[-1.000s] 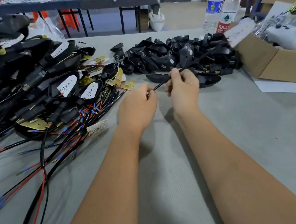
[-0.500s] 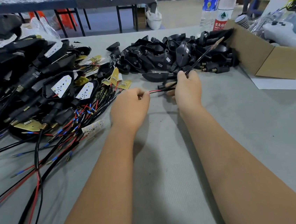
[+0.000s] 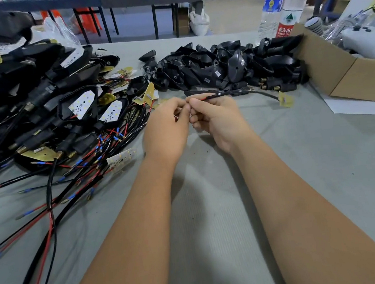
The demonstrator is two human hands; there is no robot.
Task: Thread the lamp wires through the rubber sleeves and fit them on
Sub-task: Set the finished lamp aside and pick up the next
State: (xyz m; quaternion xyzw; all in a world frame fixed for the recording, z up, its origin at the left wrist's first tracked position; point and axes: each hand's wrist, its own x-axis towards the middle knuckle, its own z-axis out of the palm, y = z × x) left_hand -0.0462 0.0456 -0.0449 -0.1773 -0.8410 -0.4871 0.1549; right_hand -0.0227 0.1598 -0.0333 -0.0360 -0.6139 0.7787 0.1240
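Note:
My right hand (image 3: 216, 115) pinches a black-sheathed lamp wire (image 3: 223, 94) near its red end. The wire runs right through a black rubber sleeve (image 3: 239, 92) and ends at a small yellow LED board (image 3: 285, 99) lying on the table. My left hand (image 3: 168, 123) touches the right one, its fingers curled round the wire's red end, which shows at its fingertips. A heap of black rubber sleeves and lamp housings (image 3: 220, 66) lies just behind both hands.
A large pile of assembled lamps with red and black wires (image 3: 47, 115) fills the left side of the grey table (image 3: 212, 208). A cardboard box (image 3: 341, 77) stands at the right. Two water bottles (image 3: 283, 9) stand at the back.
The wire's far end dropped from pointing up toward the sleeve heap to lying flat on the table, the LED board now at the right. Both hands came together on the red end.

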